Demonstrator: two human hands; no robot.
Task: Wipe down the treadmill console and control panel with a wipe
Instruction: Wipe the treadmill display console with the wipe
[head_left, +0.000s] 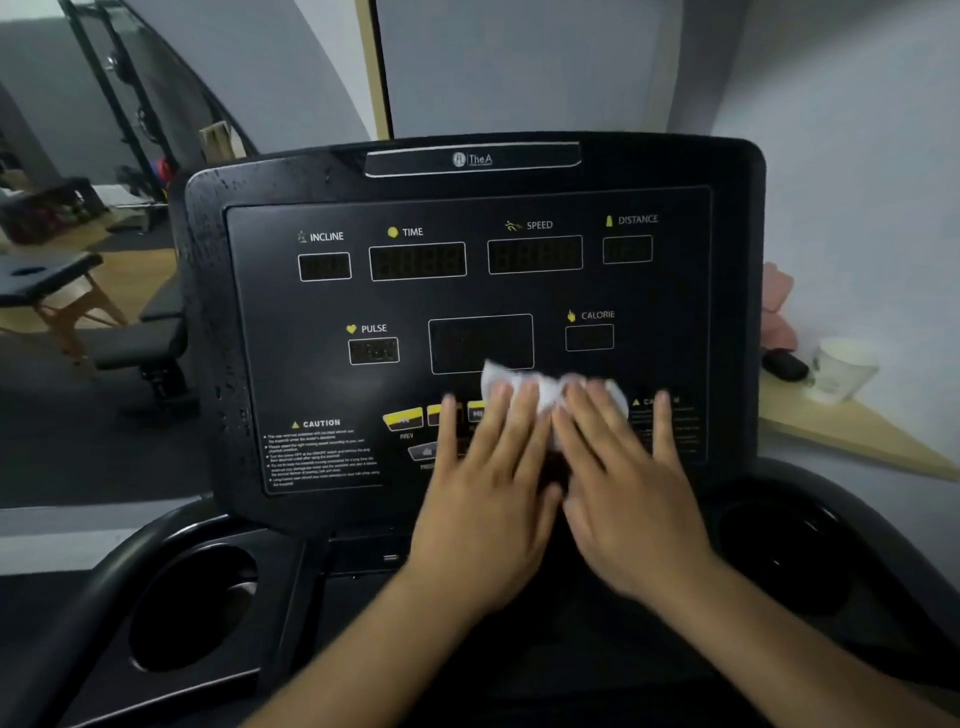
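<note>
Both forearms come up from the bottom edge, and the left hand (485, 488) and right hand (621, 483) lie side by side, palms down, fingers spread flat, on the lower middle of the control panel (467, 291). Under their fingertips is the wipe (545, 387), a crumpled white wad pressed against the panel just below the large blank central display (480, 343) and partly over the row of yellow buttons (402, 418). Neither hand is closed round the wipe; both pin it flat against the surface (the hands are motion-blurred, so exact finger contact is hard to tell).

Wiping looks to be under way on the button area below the central display. Left of that display the PULSE window (374, 351) and, lower, the CAUTION label (317, 423) are uncovered, as are the INCLINE, TIME, SPEED and DISTANCE windows above it. Droplets speckle the console frame (208, 291) far to the left.

Next should come a firm sweep sideways or upward from the central display, with even pressure so the wipe does not slip out from under the fingers, and light enough not to press buttons hard.
</note>
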